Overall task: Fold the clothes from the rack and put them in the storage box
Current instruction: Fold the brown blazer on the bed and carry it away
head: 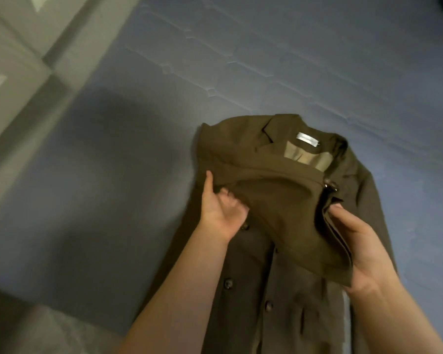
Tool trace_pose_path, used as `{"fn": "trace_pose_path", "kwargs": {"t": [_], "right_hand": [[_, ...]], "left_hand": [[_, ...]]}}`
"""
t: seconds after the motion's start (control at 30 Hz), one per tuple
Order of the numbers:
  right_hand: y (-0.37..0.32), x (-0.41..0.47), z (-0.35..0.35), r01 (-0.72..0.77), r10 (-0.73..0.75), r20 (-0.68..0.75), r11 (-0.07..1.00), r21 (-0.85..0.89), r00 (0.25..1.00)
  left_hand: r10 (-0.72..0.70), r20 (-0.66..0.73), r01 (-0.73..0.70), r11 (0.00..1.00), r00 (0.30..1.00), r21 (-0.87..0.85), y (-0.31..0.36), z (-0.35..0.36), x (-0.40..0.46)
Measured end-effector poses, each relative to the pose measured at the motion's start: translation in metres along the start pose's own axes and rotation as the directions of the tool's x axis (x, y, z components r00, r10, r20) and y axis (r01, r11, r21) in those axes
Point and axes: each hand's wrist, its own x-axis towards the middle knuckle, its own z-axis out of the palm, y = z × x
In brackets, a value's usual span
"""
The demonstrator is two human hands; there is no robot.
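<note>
**Folding the coat's sleeve across its chest**

The olive coat [271, 251] lies face up on the blue-grey bed sheet [241, 60], collar away from the person, buttons closed. Both hands hold 1 folded-over sleeve: the left hand [221, 213] pinches its shoulder end, the right hand [361, 241] grips the cuff end. To fold well, lay the sleeve flat across the chest, edges parallel to the side seam, then smooth creases outward before releasing. No storage box shows.
</note>
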Motion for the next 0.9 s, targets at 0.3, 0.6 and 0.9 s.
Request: {"fn": "trace_pose_path", "kwargs": {"t": [0.3, 0.6, 0.9], "right_hand": [[-0.037, 0.009, -0.105, 0.235, -0.267, -0.136, 0.949, -0.210, 0.954], [-0.005, 0.083, -0.114, 0.191, -0.324, 0.040, 0.451, -0.872, 0.945], [0.024, 0.178, -0.048, 0.172, -0.056, 0.163, 0.341, -0.924, 0.985]], "left_hand": [[0.232, -0.392, -0.107, 0.943, 0.890, 0.315, -0.029, 0.031, 0.048], [0.338, -0.453, -0.117, 0.886, 0.825, 0.448, -0.043, -0.010, 0.057], [0.148, -0.239, -0.064, 0.944, 0.960, 0.325, -0.017, -0.029, 0.058]]}}
